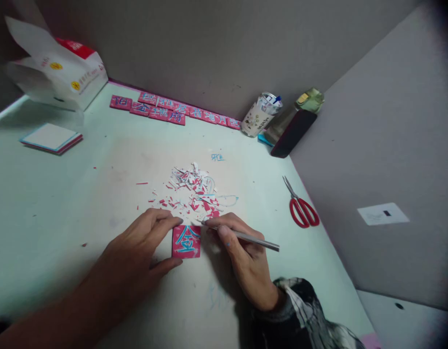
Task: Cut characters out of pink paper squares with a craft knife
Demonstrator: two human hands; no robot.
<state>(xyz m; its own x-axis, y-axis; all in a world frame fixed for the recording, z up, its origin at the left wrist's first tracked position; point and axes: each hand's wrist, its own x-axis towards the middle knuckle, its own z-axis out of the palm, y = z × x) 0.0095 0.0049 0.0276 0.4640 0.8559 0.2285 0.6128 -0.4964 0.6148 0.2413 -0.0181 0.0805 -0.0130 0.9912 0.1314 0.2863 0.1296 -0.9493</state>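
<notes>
The left hand lies flat on the pale surface, thumb and forefinger spread wide around the left edge of a small red square with a blue character drawn on it. The fingers are not wrapped around it; the fingertips press at its top left corner and the thumb touches its lower left corner, pinning it down. The square sits right in front of the person, between both hands.

The right hand is closed on a thin metal knife, held like a pen, its tip at the square's upper right corner and its handle pointing away to the right. A dark patterned sleeve covers that wrist.

Just beyond the square is a heap of red and white paper scraps, scattered across the middle of the surface. To the right, well apart from the hands, lie red-handled scissors, blades shut. Along the back wall runs a row of finished red tiles with blue characters. At its right end stands a patterned cup, with a dark phone leaning beside it. Far left there is a stack of square sheets and, behind it, a white paper bag.
</notes>
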